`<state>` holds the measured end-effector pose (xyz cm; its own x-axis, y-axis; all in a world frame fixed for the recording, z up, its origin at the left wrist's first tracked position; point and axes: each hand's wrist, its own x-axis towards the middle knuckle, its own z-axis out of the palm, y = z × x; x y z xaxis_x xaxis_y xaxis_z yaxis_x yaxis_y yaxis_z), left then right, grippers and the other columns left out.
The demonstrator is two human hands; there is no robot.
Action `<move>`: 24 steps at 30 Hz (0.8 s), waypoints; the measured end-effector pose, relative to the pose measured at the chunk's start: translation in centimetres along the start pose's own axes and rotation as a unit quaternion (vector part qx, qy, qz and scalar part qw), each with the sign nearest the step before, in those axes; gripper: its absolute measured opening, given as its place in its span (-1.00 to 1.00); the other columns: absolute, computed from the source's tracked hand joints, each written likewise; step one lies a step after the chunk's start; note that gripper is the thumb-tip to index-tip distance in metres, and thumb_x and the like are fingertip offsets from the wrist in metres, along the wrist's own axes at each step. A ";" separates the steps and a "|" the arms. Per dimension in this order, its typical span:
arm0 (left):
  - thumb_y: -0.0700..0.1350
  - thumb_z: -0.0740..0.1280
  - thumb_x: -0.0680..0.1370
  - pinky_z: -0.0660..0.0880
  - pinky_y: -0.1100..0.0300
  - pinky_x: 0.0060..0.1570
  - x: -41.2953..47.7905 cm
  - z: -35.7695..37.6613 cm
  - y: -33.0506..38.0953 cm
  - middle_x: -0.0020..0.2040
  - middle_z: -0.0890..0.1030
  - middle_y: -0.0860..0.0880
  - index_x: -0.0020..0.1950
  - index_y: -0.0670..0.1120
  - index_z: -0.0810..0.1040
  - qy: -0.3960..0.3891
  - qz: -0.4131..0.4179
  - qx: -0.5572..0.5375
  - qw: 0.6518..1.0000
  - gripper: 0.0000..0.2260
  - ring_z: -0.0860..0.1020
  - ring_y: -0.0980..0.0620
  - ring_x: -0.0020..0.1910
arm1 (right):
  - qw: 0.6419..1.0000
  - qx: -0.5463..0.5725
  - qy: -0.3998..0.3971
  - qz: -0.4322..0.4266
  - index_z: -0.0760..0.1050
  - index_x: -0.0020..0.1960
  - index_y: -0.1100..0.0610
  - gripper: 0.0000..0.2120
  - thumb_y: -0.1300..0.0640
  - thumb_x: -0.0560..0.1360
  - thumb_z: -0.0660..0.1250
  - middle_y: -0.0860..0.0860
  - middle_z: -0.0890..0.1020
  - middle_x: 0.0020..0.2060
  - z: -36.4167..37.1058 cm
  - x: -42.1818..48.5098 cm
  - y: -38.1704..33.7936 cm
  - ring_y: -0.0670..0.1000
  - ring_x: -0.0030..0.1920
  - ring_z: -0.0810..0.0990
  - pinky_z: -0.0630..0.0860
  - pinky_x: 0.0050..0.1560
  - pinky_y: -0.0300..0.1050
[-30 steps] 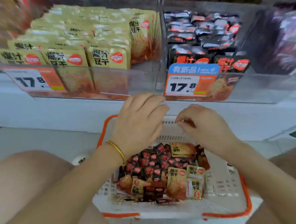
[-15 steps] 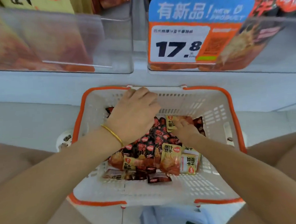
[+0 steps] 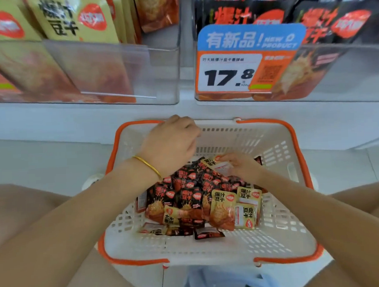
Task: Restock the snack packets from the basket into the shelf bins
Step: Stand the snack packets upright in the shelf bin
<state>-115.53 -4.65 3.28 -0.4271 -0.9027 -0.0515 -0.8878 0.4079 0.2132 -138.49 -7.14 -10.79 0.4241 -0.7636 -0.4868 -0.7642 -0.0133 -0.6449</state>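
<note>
Snack packets [image 3: 193, 200] lie in a loose heap on the floor of the basket [image 3: 250, 140], mostly black ones with a few yellow ones at the near right of the heap. Basket is white slotted plastic with an orange rim, sitting low in front of the person, between the knees.

Right hand [image 3: 240, 166] is down inside the basket at the far side of the heap. Its fingers are curled round the edge of a yellow packet [image 3: 214, 161] that is tipped so its pale back shows.

Left hand [image 3: 173, 142] is over the far left corner of the basket, back of hand up, fingers curled under near the far rim. The palm is hidden, so cannot tell if it holds anything or touches the rim. Gold bracelet [image 3: 148, 165] on that wrist.

Above the basket are two clear shelf bins side by side. Left bin [image 3: 105, 66] holds upright yellow bags [image 3: 68, 20]. Right bin [image 3: 345, 73] holds black bags [image 3: 232, 16], with a price tag [image 3: 245, 59] on its front reading 17.8 under a blue "new product" header. White shelf ledge [image 3: 73, 121] runs under both bins. Pale tiled floor [image 3: 42, 164] shows left of the basket.
</note>
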 end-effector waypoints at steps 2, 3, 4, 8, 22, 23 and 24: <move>-0.02 0.12 0.57 0.45 -0.09 0.14 -0.7 -0.4 -0.1 0.22 0.51 -0.09 0.25 -0.10 0.50 -0.043 -0.054 -0.021 0.997 -0.67 0.43 -0.11 0.22 | 0.990 0.140 -0.025 -0.002 0.54 0.22 0.19 -0.69 0.37 0.50 0.29 0.00 0.50 0.26 -1.2 -1.4 -1.7 -0.13 0.16 0.52 0.47 0.16 -0.20; -0.01 0.18 0.59 0.39 -0.06 0.23 -1.0 -0.5 -0.1 0.30 0.45 -0.07 0.33 -0.07 0.43 -0.072 -0.076 -0.036 0.994 -0.66 0.37 -0.08 0.30 | 0.980 0.193 -0.043 -0.011 0.54 0.23 0.20 -0.69 0.36 0.51 0.30 0.00 0.53 0.25 -1.7 -2.3 -2.8 -0.16 0.13 0.56 0.51 0.08 -0.26; 0.01 0.23 0.58 0.35 -0.01 0.28 -1.3 -0.6 -0.1 0.35 0.41 -0.06 0.38 -0.05 0.38 -0.096 -0.092 -0.055 0.990 -0.62 0.35 -0.05 0.34 | 0.966 0.249 -0.059 -0.027 0.55 0.22 0.20 -0.70 0.34 0.50 0.32 0.00 0.55 0.23 -2.2 -3.3 -3.9 -0.10 0.15 0.58 0.53 0.09 -0.24; 0.01 0.34 0.53 0.39 0.24 0.09 -2.4 -1.8 0.5 0.20 0.52 -0.03 0.31 -0.08 0.43 -0.087 -0.135 -0.189 0.969 -0.62 0.48 0.03 0.15 | 0.913 0.380 -0.109 -0.107 0.48 0.27 0.30 -0.63 0.26 0.48 0.34 0.18 0.56 0.23 -3.6 -7.0 -8.2 0.18 0.22 0.54 0.49 0.23 0.03; -0.21 0.31 0.55 0.44 0.24 -0.26 -6.5 -15.8 1.2 -0.17 0.47 0.07 -0.11 0.00 0.49 0.171 -0.059 -0.328 0.927 -0.89 0.47 0.18 -0.25 | 0.932 0.184 0.086 -0.299 0.43 0.13 0.14 -0.74 0.31 0.47 0.36 0.22 0.59 -0.22 -11.9 -13.0 -26.2 0.06 -0.36 0.51 0.47 -0.45 -0.15; -0.23 0.27 0.57 0.47 0.25 -0.30 -6.5 -16.2 1.0 -0.16 0.45 0.08 -0.14 0.04 0.47 0.193 -0.061 -0.355 0.913 -0.83 0.47 0.20 -0.25 | 0.925 0.197 0.093 -0.312 0.45 0.13 0.12 -0.74 0.28 0.48 0.37 0.28 0.60 -0.16 -12.3 -13.0 -26.9 0.13 -0.32 0.54 0.51 -0.43 -0.12; -0.26 0.25 0.57 0.46 0.26 -0.29 -6.5 -16.6 0.8 -0.16 0.44 0.10 -0.15 0.07 0.44 0.215 -0.063 -0.369 0.902 -0.78 0.46 0.22 -0.25 | 0.919 0.210 0.087 -0.321 0.47 0.15 0.11 -0.75 0.23 0.49 0.37 0.30 0.60 -0.09 -12.7 -13.1 -27.6 0.16 -0.26 0.56 0.55 -0.39 -0.10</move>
<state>-110.66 -0.70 19.99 -0.0836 -0.9701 0.2277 -0.5014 0.2384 0.8317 -129.12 -4.96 20.81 0.6095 -0.7781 0.1521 -0.1128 -0.2750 -0.9548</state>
